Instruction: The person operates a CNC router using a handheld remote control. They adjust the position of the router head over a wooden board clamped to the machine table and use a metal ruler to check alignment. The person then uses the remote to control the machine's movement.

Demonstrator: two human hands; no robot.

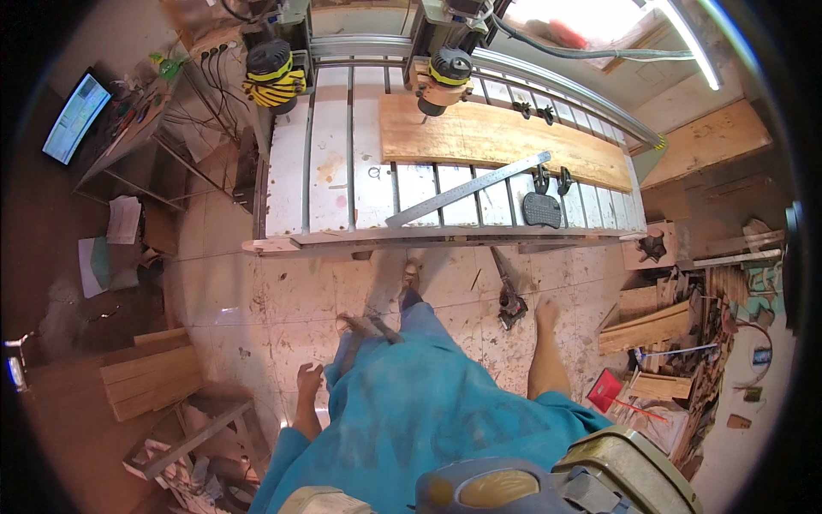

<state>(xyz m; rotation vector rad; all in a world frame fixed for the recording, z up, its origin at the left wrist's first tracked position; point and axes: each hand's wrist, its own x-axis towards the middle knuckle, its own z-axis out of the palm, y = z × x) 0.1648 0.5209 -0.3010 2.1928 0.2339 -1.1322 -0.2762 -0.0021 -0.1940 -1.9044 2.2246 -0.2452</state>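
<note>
My left hand (308, 378) hangs by my side over the tiled floor, fingers loosely curled and holding nothing. On the other side my right hand (545, 312) hangs empty too, near a metal clamp (510, 300) lying on the floor. I stand in a blue garment in front of a router table (330, 171). A long wooden plank (505, 137) lies across its slatted bed under an orange-and-black spindle (445, 79). A steel ruler (467, 190) lies slanted in front of the plank, next to a small black keypad (541, 209).
A second yellow-and-black spindle (274, 77) sits at the bed's far left. A lit monitor (75, 117) stands on a cluttered bench to the left. Stacked planks (150, 373) lie on the floor at left, and scrap wood (651, 325) is piled at right.
</note>
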